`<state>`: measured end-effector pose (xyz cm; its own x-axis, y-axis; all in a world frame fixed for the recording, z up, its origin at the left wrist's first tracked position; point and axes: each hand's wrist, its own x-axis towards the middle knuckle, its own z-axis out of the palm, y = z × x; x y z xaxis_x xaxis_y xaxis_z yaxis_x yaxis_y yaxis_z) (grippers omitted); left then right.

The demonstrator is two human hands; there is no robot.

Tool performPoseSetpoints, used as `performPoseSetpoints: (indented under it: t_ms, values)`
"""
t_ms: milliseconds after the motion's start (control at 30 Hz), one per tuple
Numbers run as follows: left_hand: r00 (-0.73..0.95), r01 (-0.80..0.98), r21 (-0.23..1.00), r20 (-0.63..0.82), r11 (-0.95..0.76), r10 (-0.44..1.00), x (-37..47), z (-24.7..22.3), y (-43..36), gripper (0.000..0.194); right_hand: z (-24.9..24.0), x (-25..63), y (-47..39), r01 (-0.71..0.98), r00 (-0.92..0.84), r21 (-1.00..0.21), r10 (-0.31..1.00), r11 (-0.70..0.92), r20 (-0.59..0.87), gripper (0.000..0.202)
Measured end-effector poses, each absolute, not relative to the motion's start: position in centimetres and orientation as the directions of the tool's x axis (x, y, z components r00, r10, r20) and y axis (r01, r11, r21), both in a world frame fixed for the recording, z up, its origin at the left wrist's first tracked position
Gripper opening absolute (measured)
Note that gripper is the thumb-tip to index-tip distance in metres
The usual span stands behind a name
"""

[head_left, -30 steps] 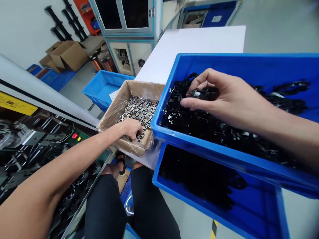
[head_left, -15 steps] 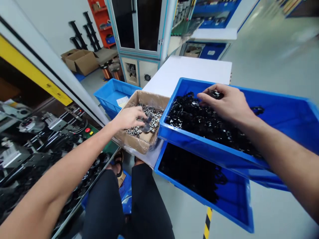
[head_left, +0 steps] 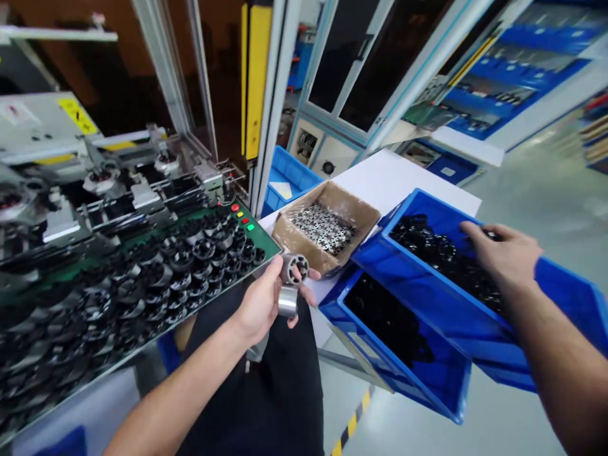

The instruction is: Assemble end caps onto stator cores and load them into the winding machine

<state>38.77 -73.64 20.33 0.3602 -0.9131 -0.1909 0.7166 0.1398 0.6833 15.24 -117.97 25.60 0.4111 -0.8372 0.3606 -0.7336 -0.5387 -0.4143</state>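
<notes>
My left hand (head_left: 261,297) is closed around slotted metal stator cores. One core (head_left: 295,269) shows its toothed end, and another shiny core (head_left: 287,301) lies sideways below it. A greyish piece (head_left: 259,348) shows under the palm, partly hidden. Beyond this hand stands a plastic-lined cardboard box (head_left: 297,237) with many silvery slotted rings (head_left: 323,228) inside. Over the upper blue bin (head_left: 422,269), my right hand (head_left: 508,253) has its thumb and fingers curled about a dark piece, mostly hidden. Many black parts (head_left: 437,250) lie in that bin below it.
Rows of black-lined cores (head_left: 175,259) cover the green machine table (head_left: 256,237) at left, by coloured buttons. A yellow-marked machine frame (head_left: 256,82) rises behind. Under the upper bin is a lower blue bin (head_left: 441,392) with black parts. A white table (head_left: 427,177) extends behind.
My left hand has left the cardboard box and now holds cores in front of it. My right hand stays over the upper bin. The view has swung left, showing more of the machine.
</notes>
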Motion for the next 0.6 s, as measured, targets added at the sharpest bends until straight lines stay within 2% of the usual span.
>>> performPoseSetpoints:
  t_ms: [33,100,167,200,233,267,300,367,500,600]
  values:
    - [0.394,0.704,0.692,-0.194,0.159,-0.898,38.2,19.3,-72.4,0.073,25.3,15.8,-117.3,-0.735,0.333,-0.460,-0.857,-0.497,0.394,0.047]
    - [0.443,0.696,0.683,-0.168,0.220,-0.880,37.3,17.7,-70.2,0.079,23.9,17.2,-114.8,-0.628,0.220,-0.618,-0.869,-0.473,0.442,0.041]
    - [0.477,0.711,0.631,-0.111,0.309,-0.872,36.7,16.7,-68.3,0.077,21.6,18.7,-110.2,-0.369,0.241,-0.765,-0.849,-0.528,0.470,0.045]
    - [0.499,0.716,0.603,-0.089,0.352,-0.862,36.5,16.5,-67.4,0.076,20.4,19.3,-106.9,-0.223,0.316,-0.797,-0.815,-0.561,0.486,0.049]
    - [0.518,0.716,0.585,-0.079,0.381,-0.852,36.3,16.3,-66.7,0.074,19.3,19.9,-103.1,-0.080,0.419,-0.798,-0.747,-0.597,0.516,0.051]
    - [0.532,0.714,0.578,-0.082,0.394,-0.843,36.0,16.2,-66.0,0.071,18.4,20.3,-99.0,0.011,0.544,-0.773,-0.645,-0.634,0.536,0.043]
    - [0.536,0.718,0.577,-0.100,0.390,-0.838,35.7,16.2,-65.5,0.069,17.8,20.7,-94.8,0.064,0.638,-0.744,-0.546,-0.665,0.543,0.033]
    - [0.524,0.738,0.575,-0.158,0.353,-0.837,35.1,16.2,-64.6,0.066,17.3,21.6,-87.2,0.188,0.746,-0.730,-0.388,-0.657,0.541,0.035]
    - [0.590,0.699,0.627,-0.232,0.345,-0.773,33.6,16.1,-63.9,0.054,17.3,23.5,-79.4,0.321,0.791,-0.780,-0.301,-0.537,0.533,0.069]
    - [0.670,0.594,0.727,-0.208,0.346,-0.713,33.1,15.8,-63.7,0.052,17.6,24.0,-79.1,0.260,0.851,-0.785,-0.252,-0.562,0.461,0.073]
